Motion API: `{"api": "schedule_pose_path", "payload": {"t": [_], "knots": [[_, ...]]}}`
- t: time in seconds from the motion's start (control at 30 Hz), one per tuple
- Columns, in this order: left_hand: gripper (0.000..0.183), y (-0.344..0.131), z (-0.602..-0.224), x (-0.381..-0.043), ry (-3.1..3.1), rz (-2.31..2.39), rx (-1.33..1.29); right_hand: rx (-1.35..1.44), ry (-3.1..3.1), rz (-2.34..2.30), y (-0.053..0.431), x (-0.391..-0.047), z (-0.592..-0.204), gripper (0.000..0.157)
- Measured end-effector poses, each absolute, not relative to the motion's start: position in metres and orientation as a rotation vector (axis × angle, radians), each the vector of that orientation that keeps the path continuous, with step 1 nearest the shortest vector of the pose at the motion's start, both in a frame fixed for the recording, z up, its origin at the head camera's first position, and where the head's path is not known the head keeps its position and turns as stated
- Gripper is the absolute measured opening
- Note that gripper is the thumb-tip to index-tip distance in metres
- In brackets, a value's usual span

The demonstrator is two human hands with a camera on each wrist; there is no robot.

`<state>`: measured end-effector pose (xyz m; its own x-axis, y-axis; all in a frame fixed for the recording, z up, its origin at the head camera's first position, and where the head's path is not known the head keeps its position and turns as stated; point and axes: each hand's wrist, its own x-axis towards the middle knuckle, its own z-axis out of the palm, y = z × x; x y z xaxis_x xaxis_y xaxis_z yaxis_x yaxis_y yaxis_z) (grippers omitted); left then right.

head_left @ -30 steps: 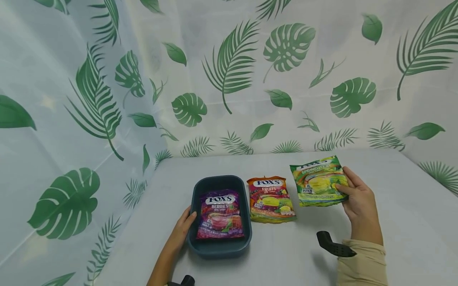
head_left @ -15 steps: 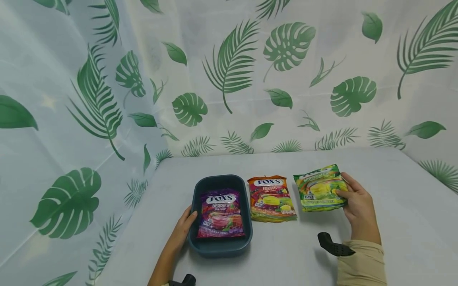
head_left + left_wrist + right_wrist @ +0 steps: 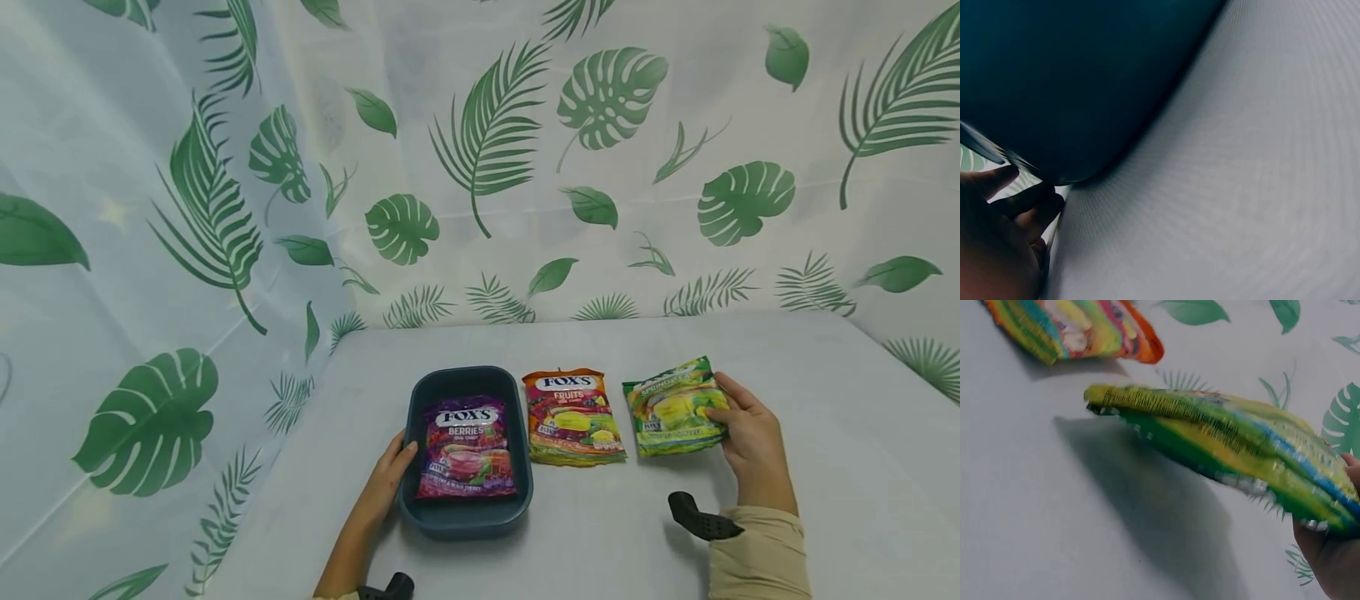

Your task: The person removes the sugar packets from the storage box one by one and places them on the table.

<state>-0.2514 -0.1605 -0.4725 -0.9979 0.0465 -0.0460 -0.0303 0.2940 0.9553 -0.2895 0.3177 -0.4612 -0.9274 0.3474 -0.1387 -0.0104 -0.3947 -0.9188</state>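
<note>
My left hand [image 3: 384, 482] holds the left rim of a dark blue plastic bin [image 3: 467, 527], thumb over the edge and fingers along the outer wall. Inside the bin lies a purple FOX'S Berries candy bag [image 3: 467, 450]. With thumb and fingers, my right hand [image 3: 754, 442] pinches the right edge of a green FOX'S candy bag [image 3: 675, 414]. In the right wrist view this green bag [image 3: 1222, 440] hangs tilted above the table, its shadow beneath. Between bin and green bag, an orange-red FOX'S Fruits candy bag [image 3: 573, 421] lies face up.
A white cloth covers the table [image 3: 585, 533]. Behind and to the left rises a pale curtain [image 3: 517, 258] printed with green leaves. Black wrist mounts [image 3: 703, 518] stick out from the arms.
My right hand has lowered the green candy bag toward the table, shifting it slightly right. My left hand and the bin stay in place.
</note>
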Motion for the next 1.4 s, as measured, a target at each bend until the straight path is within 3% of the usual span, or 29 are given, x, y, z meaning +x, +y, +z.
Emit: {"api": "schedule_pose_path", "payload": {"t": [0.47,0.8,1.4], "knots": [[0.061,-0.161,-0.472,-0.252,2.463,1.821,0.020,-0.713,-1.789,2.212,0.323,-0.303,-0.475,0.069],[0.061,-0.160,-0.469,-0.252,2.458,1.814,-0.002,-0.888,-2.095,1.900,0.306,-0.289,-0.455,0.065],[0.060,-0.162,-0.473,-0.251,2.485,1.820,0.063,-0.936,-2.309,1.660,0.292,-0.276,-0.434,0.070]]}}
